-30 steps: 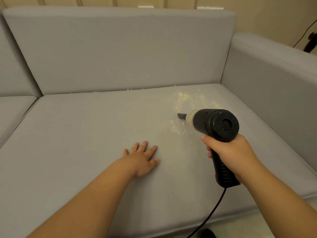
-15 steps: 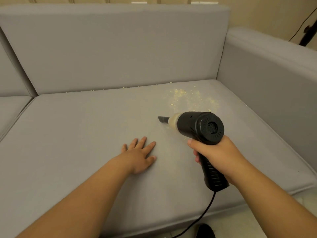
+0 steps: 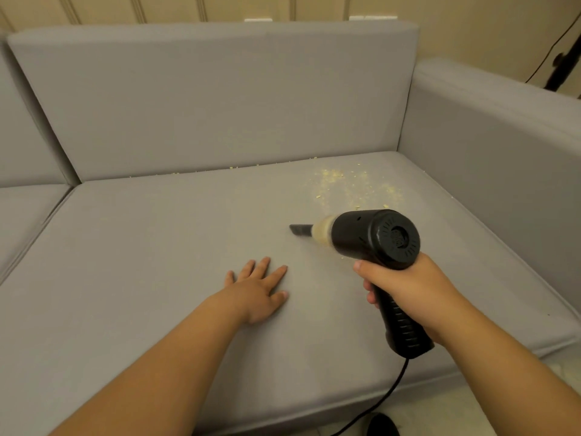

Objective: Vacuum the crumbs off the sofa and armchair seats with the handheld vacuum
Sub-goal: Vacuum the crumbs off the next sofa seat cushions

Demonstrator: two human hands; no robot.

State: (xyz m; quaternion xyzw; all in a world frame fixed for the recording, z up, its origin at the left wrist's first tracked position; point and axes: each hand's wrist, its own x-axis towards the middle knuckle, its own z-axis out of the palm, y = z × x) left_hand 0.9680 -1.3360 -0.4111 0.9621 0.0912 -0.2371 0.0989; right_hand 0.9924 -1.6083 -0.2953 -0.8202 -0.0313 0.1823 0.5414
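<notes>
My right hand [image 3: 408, 294] grips the handle of a black handheld vacuum [image 3: 374, 237]. Its narrow nozzle [image 3: 300, 230] points left and touches the grey sofa seat cushion [image 3: 157, 247]. Pale yellow crumbs [image 3: 349, 185] lie scattered on the cushion behind the vacuum, toward the back right corner. A thin line of crumbs [image 3: 176, 173] sits along the seam under the backrest. My left hand [image 3: 259, 289] rests flat on the cushion, fingers spread, a little in front and left of the nozzle.
The grey backrest [image 3: 213, 99] rises behind the seat and the armrest [image 3: 496, 146] closes off the right side. A second seat cushion [image 3: 25, 215] adjoins on the left. The vacuum's black cord [image 3: 393, 388] hangs over the front edge to the floor.
The vacuum has swept left and toward me, away from the crumb patch; the crumbs that lay beside the nozzle are gone. My left hand has stayed flat on the cushion.
</notes>
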